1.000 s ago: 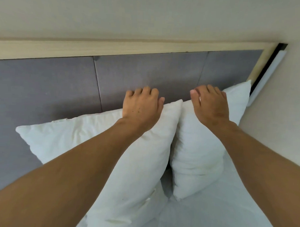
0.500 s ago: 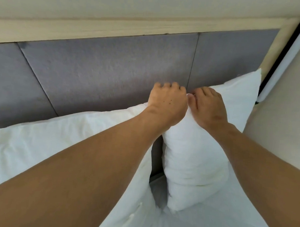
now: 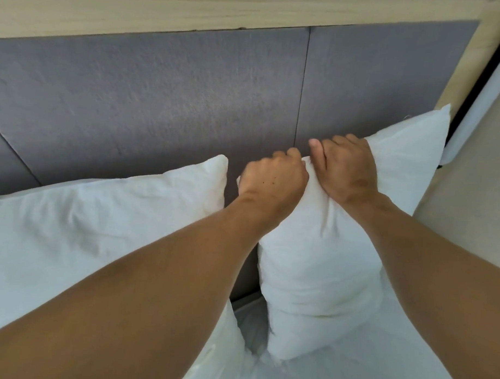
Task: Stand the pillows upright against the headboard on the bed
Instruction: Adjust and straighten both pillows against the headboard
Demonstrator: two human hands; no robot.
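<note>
Two bare forearms reach in from the lower edge, with no sleeve, watch, bracelet or ring visible on either. The left hand [image 3: 273, 178] carries a few small dark moles on its back. The right hand [image 3: 347, 170] has a faint rounded mark near the wrist.

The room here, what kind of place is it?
Most likely a bedroom, perhaps in a hotel. A grey padded headboard with a pale wood frame runs along the wall, two white pillows stand against it, and white bedding lies below.
</note>
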